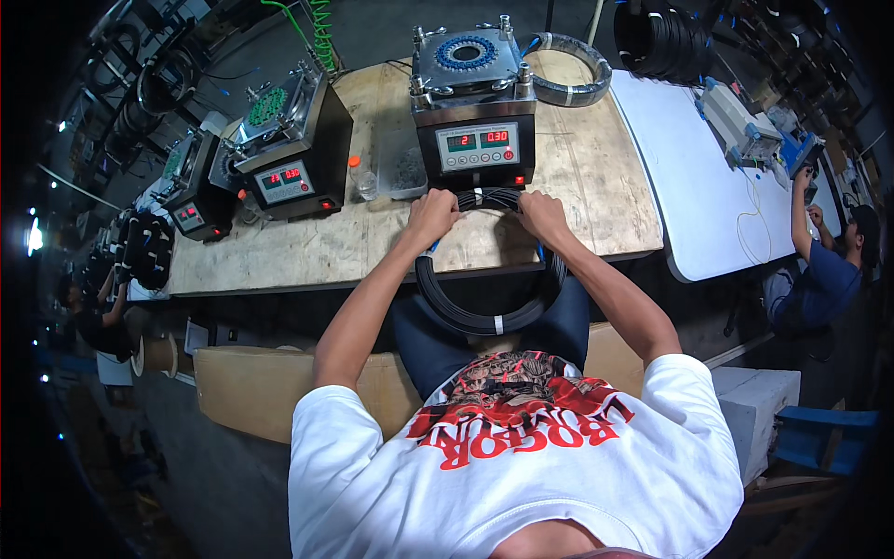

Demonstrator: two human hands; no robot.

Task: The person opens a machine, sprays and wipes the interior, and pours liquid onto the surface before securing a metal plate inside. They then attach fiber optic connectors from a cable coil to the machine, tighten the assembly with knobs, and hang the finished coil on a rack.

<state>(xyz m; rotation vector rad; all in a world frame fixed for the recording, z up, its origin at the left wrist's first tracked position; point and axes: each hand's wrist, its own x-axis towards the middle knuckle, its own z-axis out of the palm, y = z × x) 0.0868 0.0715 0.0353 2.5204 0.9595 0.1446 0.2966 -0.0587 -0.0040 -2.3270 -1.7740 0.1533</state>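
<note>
A coil of black cable point(499, 323), bound with white ties, hangs over the near edge of the wooden workbench toward my lap. My left hand point(432, 219) is closed around the upper left of the coil, and my right hand point(544, 220) grips its upper right. Short blue bits show on the cable beside each hand. Just beyond the coil stands a polishing machine point(479, 147) with a lit red display, buttons and a metal top plate carrying a blue-ringed disc point(466, 53).
Two similar machines point(289, 182) with green-ringed discs stand to the left. A bottle with an orange cap point(363, 177) and a clear plastic tray point(402, 172) sit between machines. Another wrapped cable coil point(570, 70) lies behind. At right, a person point(824, 270) works by a white table point(666, 177).
</note>
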